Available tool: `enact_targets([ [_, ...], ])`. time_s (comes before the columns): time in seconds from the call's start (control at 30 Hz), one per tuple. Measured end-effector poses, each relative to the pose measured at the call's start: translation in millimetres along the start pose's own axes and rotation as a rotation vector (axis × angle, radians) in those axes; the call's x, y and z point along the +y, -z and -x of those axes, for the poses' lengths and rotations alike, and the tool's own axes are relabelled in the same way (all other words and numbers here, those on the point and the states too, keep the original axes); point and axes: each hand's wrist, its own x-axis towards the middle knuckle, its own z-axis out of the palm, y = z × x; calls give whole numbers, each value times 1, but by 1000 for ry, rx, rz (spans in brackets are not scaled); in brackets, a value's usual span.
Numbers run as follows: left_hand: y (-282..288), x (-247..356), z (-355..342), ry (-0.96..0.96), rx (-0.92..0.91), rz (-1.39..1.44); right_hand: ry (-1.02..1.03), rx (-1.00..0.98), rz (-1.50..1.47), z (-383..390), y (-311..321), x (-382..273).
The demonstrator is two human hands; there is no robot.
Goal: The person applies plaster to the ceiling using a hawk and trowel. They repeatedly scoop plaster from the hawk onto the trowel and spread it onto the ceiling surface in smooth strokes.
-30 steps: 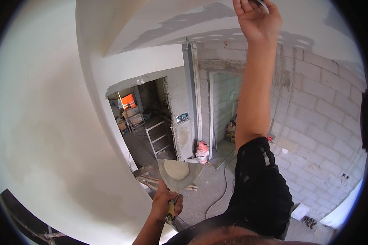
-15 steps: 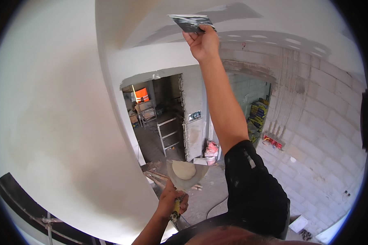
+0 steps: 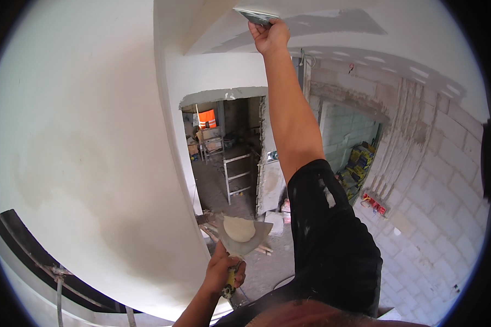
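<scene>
My right hand (image 3: 271,37) is raised at the top of the view, its fingers closed on a flat spreader blade (image 3: 256,17) smeared with white. The blade lies at or close to the ceiling (image 3: 213,35), left of a grey patch (image 3: 333,24); whether it touches cannot be seen. Low in the middle, my left hand (image 3: 219,271) grips the yellowish handle of a wide putty knife (image 3: 259,238). On its broad blade sits a rounded mound of pale putty (image 3: 238,229).
A smooth plastered wall (image 3: 93,136) rises close on the left. Ahead is a doorway with a metal ladder frame (image 3: 238,175) and an orange vest (image 3: 207,118) beyond. A block wall (image 3: 436,163) with red electrical boxes (image 3: 374,204) stands right. Metal tubing (image 3: 59,297) shows lower left.
The right hand has slid the spreader blade leftward along the ceiling, away from the grey patch. My view has turned slightly left. The left hand still holds the putty knife low.
</scene>
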Motion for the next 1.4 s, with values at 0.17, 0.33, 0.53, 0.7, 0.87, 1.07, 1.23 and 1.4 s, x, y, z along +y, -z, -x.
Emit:
enact_targets([
  [0.17,0,-1,1,13,-8,34,-2,-119,-8,-8,-2,-17],
  [0.33,-5,3,2,-12,-38,37,-6,-150,-42,10,-18,-37],
  [0.53,-12,9,5,17,-20,4,40,-260,-100,19,-25,-65],
  [0.7,-14,12,5,39,-45,8,60,-185,-152,29,-36,-92],
  [0.87,-14,15,6,62,-64,21,91,-229,-174,45,-49,-119],
  [1.07,-13,17,4,81,-101,24,133,-278,-229,74,-70,-151],
  [1.23,-14,21,6,101,-112,8,189,-306,-246,100,-82,-179],
  [1.4,-15,23,4,128,-169,7,233,-368,-221,130,-97,-213],
])
